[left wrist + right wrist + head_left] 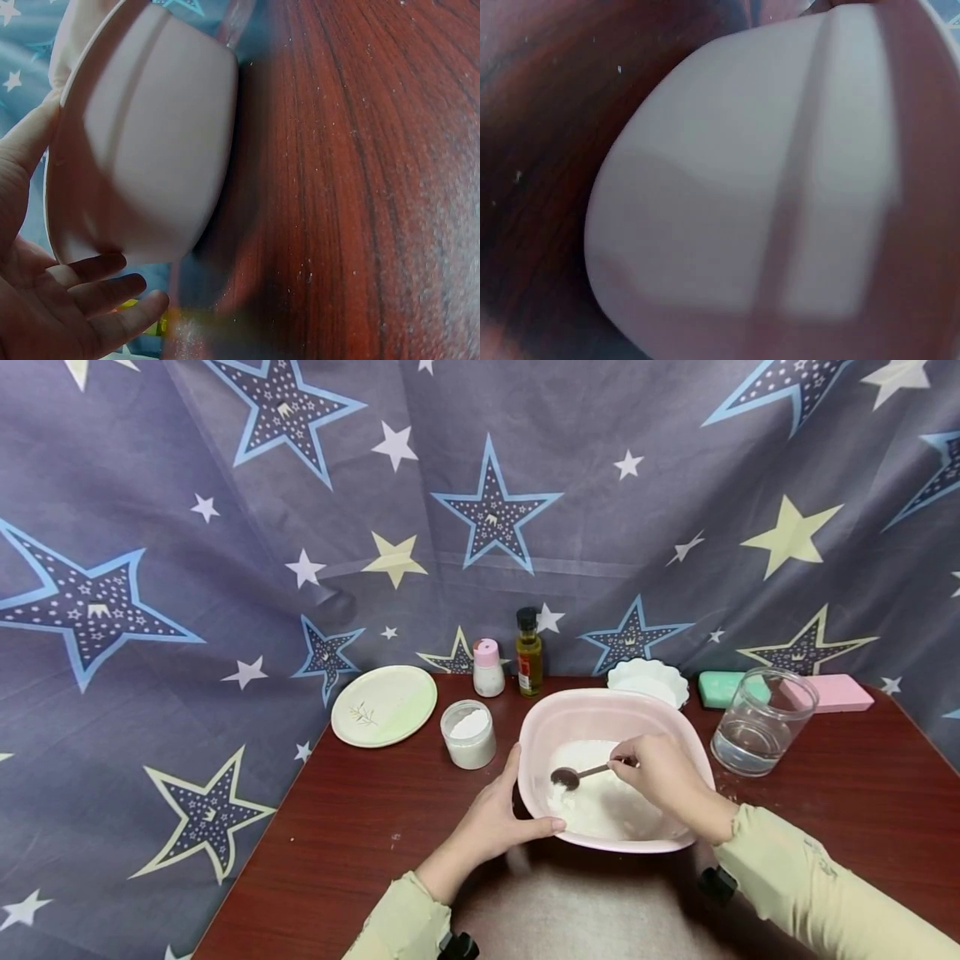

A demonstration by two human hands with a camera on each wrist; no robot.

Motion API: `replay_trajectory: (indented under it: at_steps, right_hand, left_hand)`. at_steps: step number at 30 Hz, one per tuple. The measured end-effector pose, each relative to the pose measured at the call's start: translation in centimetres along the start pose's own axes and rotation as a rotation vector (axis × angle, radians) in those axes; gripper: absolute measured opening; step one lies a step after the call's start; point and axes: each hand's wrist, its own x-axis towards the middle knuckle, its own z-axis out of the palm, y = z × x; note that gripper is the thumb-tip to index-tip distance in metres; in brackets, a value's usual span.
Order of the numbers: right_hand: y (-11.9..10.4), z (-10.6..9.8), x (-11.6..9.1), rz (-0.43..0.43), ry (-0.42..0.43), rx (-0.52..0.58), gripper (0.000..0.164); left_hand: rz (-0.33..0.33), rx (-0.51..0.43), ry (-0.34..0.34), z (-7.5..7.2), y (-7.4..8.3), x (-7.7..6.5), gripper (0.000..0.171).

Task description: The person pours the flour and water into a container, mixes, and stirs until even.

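Basin (600, 714), pink, on table (337, 843), rim up; white powder (611, 806) across its floor. Spoon (566, 778), dark, bowl in the powder toward the basin's left side; handle pinched by right hand (663, 774), which reaches in over the right rim. Left hand (491, 814), spread and not closed, thumb on the near rim, fingers along the left side. Jar (470, 753), left, a narrow gap from the basin. Glass (757, 743), part-filled with liquid, just beside the right rim. Scalloped dish (648, 681), close behind the far rim. Shaker (489, 675) and bottle (529, 660), near the table's far edge. Plate (384, 706), far left corner. Widest stretches of bare tabletop: left of the left forearm and before the near rim.
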Motion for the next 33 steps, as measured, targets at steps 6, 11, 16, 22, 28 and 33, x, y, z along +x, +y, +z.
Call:
replay_trajectory:
  at_steps: [6,11,16,22,28,33]
  right_hand:
    - [0.8,-1.0,0.2,0.075,-0.005,-0.110,0.009]
    - [1.6,-2.0,0.0,0.131,-0.006,-0.144,0.008]
    - [2.5,-2.9,-0.5,0.149,-0.009,-0.163,0.009]
    - [3.4,-4.4,-1.1,0.162,-0.046,-0.159,0.008]
    - [3.5,-5.7,-1.7,0.158,-0.090,-0.156,0.015]
    - [3.4,-6.6,-2.0,0.163,-0.146,-0.170,0.016]
  left_hand:
    - [-0.001,-0.002,0.001,0.0,0.1,0.0,0.120]
    - [-0.003,-0.008,0.002,0.0,0.1,0.0,0.120]
    - [0.003,-0.015,0.004,0.0,0.0,0.0,0.119]
    - [0.004,-0.019,0.003,0.0,0.0,0.0,0.119]
    - [0.012,-0.020,0.005,0.1,-0.2,0.1,0.119]
    - [0.010,-0.018,0.005,0.1,-0.3,0.1,0.119]
